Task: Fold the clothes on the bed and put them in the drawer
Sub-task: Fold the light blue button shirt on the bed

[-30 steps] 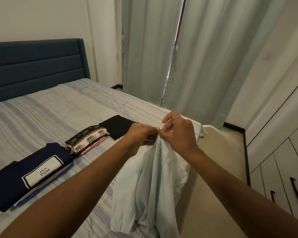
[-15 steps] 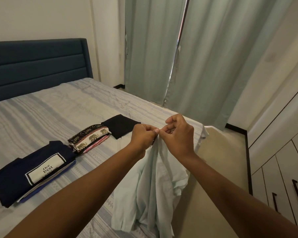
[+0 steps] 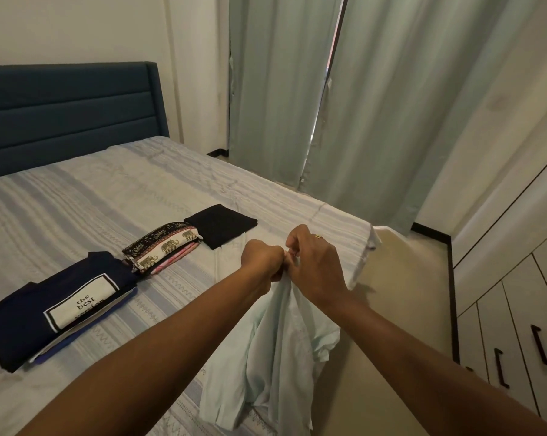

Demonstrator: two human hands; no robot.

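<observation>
Bedding in pale grey-blue stripes with zigzag stitching covers the bed (image 3: pixel 77 196), which runs back to a padded dark blue headboard (image 3: pixel 67 114). Soft mint curtains (image 3: pixel 376 105) hang in long folds beyond it. Flat cream drawer fronts (image 3: pixel 517 335) with dark bar handles stand on the right. A thin, limp, pale mint garment (image 3: pixel 281 357) hangs over the near corner of the bed, with its crumpled lower folds resting on the sheet and partly draping past the mattress edge. Its top is gathered to a narrow bunch that rises straight into the fingers. To the left, three folded pieces lie in a row on the sheet: a navy shirt (image 3: pixel 23 316) with a white printed label, an elephant-print cloth (image 3: pixel 162 247) on top of something pink, and a black square (image 3: pixel 220 225). The left hand (image 3: pixel 261 258) and right hand (image 3: pixel 316 265) meet knuckle to knuckle above the garment, both curled tight and pinching its upper edge between them. The pinched part may be a collar or a seam, but it is hidden. A thin gold ring (image 3: pixel 318 236) sits on the right hand.
</observation>
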